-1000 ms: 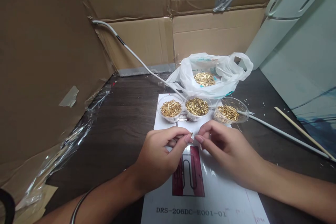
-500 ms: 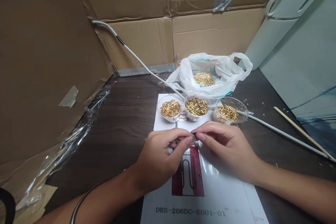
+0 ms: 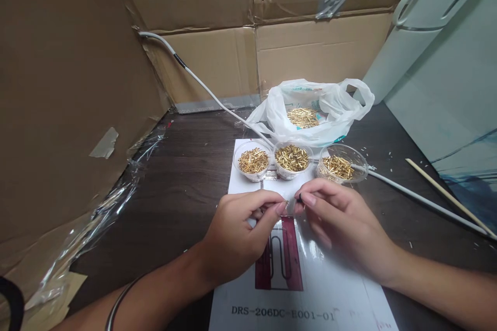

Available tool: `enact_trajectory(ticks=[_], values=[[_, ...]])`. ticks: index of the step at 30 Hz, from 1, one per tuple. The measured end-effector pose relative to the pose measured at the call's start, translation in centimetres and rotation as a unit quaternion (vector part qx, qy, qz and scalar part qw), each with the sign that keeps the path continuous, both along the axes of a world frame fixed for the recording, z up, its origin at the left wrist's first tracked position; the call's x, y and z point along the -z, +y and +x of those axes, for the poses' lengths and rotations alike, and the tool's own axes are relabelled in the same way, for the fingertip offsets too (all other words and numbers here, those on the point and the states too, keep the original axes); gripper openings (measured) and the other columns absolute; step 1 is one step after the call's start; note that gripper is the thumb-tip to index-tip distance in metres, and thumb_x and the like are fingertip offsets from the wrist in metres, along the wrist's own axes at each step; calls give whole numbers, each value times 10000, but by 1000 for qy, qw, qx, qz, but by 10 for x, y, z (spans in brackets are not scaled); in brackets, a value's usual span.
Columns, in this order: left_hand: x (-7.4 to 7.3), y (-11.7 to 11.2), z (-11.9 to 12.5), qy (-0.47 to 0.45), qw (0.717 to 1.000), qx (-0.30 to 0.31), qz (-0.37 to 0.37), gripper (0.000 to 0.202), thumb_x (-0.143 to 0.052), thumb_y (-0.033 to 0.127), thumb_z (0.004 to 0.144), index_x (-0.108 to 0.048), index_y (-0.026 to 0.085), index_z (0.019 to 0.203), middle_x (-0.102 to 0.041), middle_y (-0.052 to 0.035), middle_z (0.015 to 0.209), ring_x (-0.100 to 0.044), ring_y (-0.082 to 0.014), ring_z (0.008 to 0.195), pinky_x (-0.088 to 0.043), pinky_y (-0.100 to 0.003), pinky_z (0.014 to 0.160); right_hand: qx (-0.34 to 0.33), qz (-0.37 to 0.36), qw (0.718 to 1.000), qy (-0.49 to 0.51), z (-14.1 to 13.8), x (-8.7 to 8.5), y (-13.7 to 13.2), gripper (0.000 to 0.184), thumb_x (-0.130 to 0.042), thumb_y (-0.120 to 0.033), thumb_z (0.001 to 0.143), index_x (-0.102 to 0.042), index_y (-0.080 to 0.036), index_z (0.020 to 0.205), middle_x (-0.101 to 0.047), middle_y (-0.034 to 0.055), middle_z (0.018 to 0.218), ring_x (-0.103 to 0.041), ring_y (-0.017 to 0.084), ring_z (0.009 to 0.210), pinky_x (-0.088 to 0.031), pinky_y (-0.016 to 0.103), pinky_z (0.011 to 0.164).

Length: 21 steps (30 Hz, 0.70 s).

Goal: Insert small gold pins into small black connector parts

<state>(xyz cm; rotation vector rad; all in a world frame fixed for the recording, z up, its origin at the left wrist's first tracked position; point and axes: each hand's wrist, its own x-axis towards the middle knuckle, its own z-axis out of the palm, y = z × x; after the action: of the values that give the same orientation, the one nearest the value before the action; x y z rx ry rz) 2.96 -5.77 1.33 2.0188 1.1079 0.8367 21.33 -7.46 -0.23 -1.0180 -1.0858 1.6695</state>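
Note:
My left hand is pinched, thumb against forefinger, on a tiny part I cannot make out. My right hand pinches a small dark piece close to the left fingertips, the two hands almost touching. Both hover over a white printed sheet with a dark red diagram. Just beyond the fingers stand three clear cups of small brass pins: left cup, middle cup, right cup.
A white plastic bag with more brass pins lies behind the cups. A white cable runs across the dark table. A wooden stick lies at right. Cardboard walls close in left and back. A white bin stands at the right.
My right fingertips came in to meet the left ones half a second ago and have now drawn slightly back to the right. The left hand has barely moved.

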Motion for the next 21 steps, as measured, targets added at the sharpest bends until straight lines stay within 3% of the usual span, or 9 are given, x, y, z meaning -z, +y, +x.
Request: enact_trajectory(ticks=[3,7,12,14,18,21], values=[[0,1,0,-2,1000,2,-3,167,-565,189,890,-708,159,807,-712,27,675,-624,-73,571,-481,-169,559,15,56,998,-33,-2,0,0,165,-606,-372,891,-643,-218,842,-558,-29,561,-397,61,414,-293,196,395],[0,1,-1,-2,1000,0,2,164,-567,194,892,-711,155,823,-707,21,671,-624,-77,570,-483,-174,557,55,182,967,-170,0,0,6,114,-631,-285,854,-697,-207,804,-614,17,688,-474,95,545,-359,225,470],[-1,1,-2,-3,1000,3,5,180,-560,205,901,-711,152,818,-703,16,660,-618,-81,562,-481,-183,551,43,150,971,-182,2,2,7,143,-649,-316,830,-697,-182,844,-484,-28,535,-402,92,460,-305,233,415],[-1,1,-2,0,1000,3,5,180,-561,203,902,-710,155,814,-703,16,663,-619,-81,567,-479,-183,553,30,149,971,-183,2,2,6,162,-642,-328,838,-696,-176,830,-494,-22,533,-422,98,463,-312,237,415],[-1,0,-2,4,1000,1,12,176,-564,190,897,-706,151,801,-705,17,665,-619,-77,567,-472,-175,551,27,211,958,-192,3,0,8,124,-626,-275,863,-716,-201,820,-639,29,710,-567,127,640,-430,246,533],[-1,0,-1,3,1000,2,21,171,-568,173,891,-709,142,799,-715,13,676,-624,-75,565,-470,-173,551,26,235,953,-190,2,0,10,121,-622,-252,873,-720,-223,808,-663,36,812,-591,133,745,-455,247,608]])
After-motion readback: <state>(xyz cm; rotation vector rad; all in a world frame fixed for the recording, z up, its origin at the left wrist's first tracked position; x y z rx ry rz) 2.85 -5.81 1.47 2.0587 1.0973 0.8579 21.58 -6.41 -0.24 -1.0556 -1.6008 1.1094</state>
